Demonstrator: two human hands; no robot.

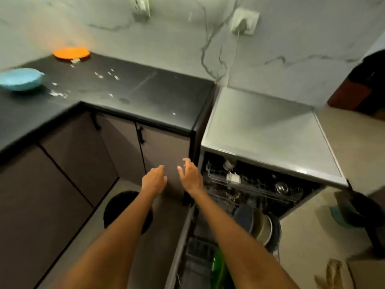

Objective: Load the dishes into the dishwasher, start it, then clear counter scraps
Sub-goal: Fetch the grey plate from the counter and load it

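The dishwasher (270, 130) stands open at the right, its door (181, 243) hanging down below my arms. Its upper rack (252, 182) holds a white cup and a steel bowl. Plates (260, 224) stand on edge in the lower rack. My left hand (154, 180) and my right hand (190, 174) hover side by side in front of the cabinet, just left of the rack, fingers apart and holding nothing. On the black counter (135, 94) sit an orange plate (70, 52), a blue bowl (20, 78) and scattered white scraps (102, 75).
A black round bin (123, 207) stands on the floor under my left forearm. Brown cabinet doors (68, 163) run beneath the counter. A plug and cable (242, 24) hang on the marble wall. A dark pot (362, 209) sits low at the right.
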